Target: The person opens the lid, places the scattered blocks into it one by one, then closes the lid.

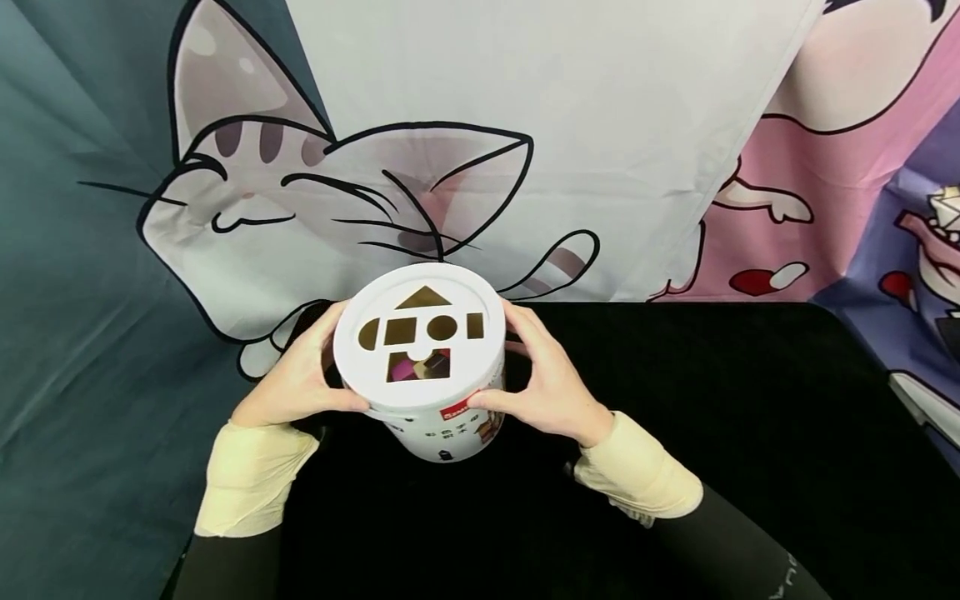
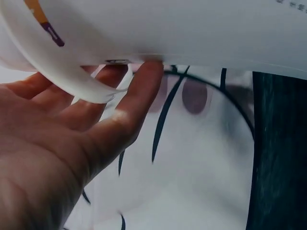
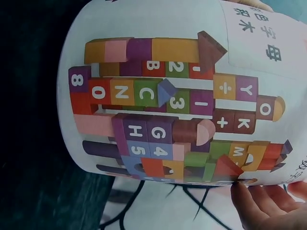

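Note:
Between my two hands is a white round bucket (image 1: 442, 435) of toy building blocks, its lid (image 1: 480, 367) facing up toward the head camera. Cut-outs in the lid include a triangle, squares and a circle; coloured blocks (image 1: 420, 367) show through the lowest one. My left hand (image 1: 292, 379) grips the bucket's left side just under the lid, thumb at the front. On the opposite side my right hand (image 1: 551, 383) holds it the same way, its thumb near a red label (image 1: 456, 408). The right wrist view shows printed lettered blocks (image 3: 153, 105) on the bucket's wall.
A black cloth-like surface (image 1: 735, 433) spreads below and to the right of the bucket. Behind stands a light fabric backdrop (image 1: 600, 125) with a cartoon cat, beside a teal curtain (image 1: 75, 333) at left and a pink panel (image 1: 825, 183) at right.

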Demonstrator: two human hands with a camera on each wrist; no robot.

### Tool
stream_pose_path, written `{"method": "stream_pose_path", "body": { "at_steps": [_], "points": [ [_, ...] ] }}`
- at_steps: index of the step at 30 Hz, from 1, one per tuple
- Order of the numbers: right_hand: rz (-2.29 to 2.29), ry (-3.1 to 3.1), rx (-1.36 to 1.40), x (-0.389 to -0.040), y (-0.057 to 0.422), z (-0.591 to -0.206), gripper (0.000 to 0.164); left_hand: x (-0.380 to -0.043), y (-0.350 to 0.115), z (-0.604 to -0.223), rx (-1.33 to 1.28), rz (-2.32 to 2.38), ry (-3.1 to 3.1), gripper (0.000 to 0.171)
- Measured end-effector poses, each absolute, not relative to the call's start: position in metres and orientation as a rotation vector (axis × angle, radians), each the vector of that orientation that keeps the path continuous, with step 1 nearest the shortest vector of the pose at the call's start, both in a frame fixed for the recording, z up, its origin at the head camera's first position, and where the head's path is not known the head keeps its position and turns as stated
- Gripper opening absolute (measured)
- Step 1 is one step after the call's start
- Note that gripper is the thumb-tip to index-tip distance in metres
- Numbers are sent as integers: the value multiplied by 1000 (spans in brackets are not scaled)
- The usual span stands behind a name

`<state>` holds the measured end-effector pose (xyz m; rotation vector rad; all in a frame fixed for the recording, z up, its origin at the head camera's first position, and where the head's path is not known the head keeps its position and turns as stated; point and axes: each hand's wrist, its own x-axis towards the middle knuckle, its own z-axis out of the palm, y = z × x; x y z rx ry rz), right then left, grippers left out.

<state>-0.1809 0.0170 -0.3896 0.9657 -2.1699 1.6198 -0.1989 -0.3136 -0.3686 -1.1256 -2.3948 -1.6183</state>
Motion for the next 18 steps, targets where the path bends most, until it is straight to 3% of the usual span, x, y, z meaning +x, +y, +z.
{"method": "stream_pose_path", "body": {
  "at_steps": [8,18],
  "points": [
    [1606,-2218,917,-158,58,-369,97,-202,-269,-376,-1106,-1587,-2431,117],
    [1648,-2182,902,-148,115,-383,102,-191,-201,-358,-1202,-1540,-2374,117]
  ]
}}
